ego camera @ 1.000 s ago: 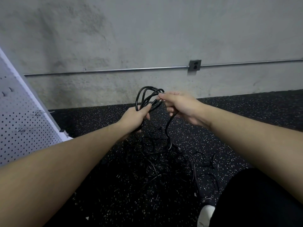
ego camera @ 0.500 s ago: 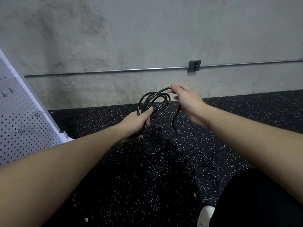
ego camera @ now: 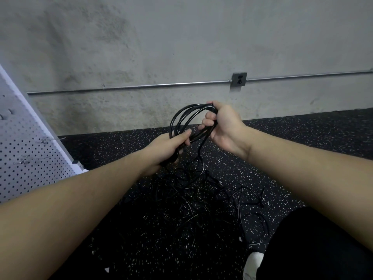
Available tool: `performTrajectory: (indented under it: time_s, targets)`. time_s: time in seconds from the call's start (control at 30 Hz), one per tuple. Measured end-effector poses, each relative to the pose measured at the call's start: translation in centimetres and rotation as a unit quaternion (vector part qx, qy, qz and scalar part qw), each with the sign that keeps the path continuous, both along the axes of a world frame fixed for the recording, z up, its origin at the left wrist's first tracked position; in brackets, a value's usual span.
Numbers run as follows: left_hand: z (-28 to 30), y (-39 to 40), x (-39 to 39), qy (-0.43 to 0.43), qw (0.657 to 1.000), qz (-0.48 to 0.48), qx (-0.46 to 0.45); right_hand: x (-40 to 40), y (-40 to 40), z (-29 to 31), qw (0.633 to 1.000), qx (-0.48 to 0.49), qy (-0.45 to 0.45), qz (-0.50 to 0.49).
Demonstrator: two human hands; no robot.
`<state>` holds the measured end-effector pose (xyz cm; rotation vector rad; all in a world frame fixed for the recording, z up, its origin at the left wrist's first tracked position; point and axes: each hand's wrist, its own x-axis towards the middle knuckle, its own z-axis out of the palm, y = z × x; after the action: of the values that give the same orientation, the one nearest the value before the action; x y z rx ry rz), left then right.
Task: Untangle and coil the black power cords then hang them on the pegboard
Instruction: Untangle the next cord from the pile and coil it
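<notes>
A coil of black power cord (ego camera: pixel 182 118) with several loops is held up between both hands, in front of the wall. My left hand (ego camera: pixel 168 147) grips the lower left of the coil, thumb laid across the strands. My right hand (ego camera: pixel 224 124) grips the coil's upper right side, fingers curled round the strands. A loose length of the cord hangs from the coil down to a tangle of black cords (ego camera: pixel 210 201) on the speckled floor. The white pegboard (ego camera: pixel 24 154) leans at the left edge, with metal hooks (ego camera: pixel 45 140) sticking out.
A concrete wall runs behind, with a metal conduit (ego camera: pixel 141 86) and an outlet box (ego camera: pixel 239 79). The floor (ego camera: pixel 302 142) is black speckled rubber. My black-trousered leg (ego camera: pixel 314 243) and a white shoe (ego camera: pixel 252 265) fill the lower right corner.
My right hand has laid another loop onto the coil and closed round its upper right side. The coil has grown, and my left hand keeps its grip.
</notes>
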<state>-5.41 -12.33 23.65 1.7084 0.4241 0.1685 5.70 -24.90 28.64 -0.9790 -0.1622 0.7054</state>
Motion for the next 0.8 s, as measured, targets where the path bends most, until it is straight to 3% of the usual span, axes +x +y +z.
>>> performTrajectory:
  time_s: [0.17, 0.27, 0.43, 0.6, 0.8]
  targets:
    - [0.3, -0.6, 0.1, -0.007, 0.997, 0.043, 0.058, 0.3, 0.5, 0.1, 0.997, -0.033, -0.02, -0.065]
    - [0.2, -0.8, 0.1, 0.005, 0.998, -0.011, 0.055, 0.9, 0.6, 0.0, 0.994, -0.057, -0.049, -0.075]
    - [0.7, -2.4, 0.2, 0.022, 0.987, -0.108, -0.118, 1.4, 0.3, -0.1, 0.996, -0.039, -0.048, -0.07]
    - [1.2, -3.6, 0.4, 0.009, 0.974, -0.149, -0.172, 2.0, 0.2, -0.1, 0.997, -0.021, -0.032, -0.072]
    - [0.9, -3.6, 0.5, -0.014, 0.981, -0.082, -0.175, 1.7, -0.9, -0.7, 0.999, -0.031, -0.011, 0.012]
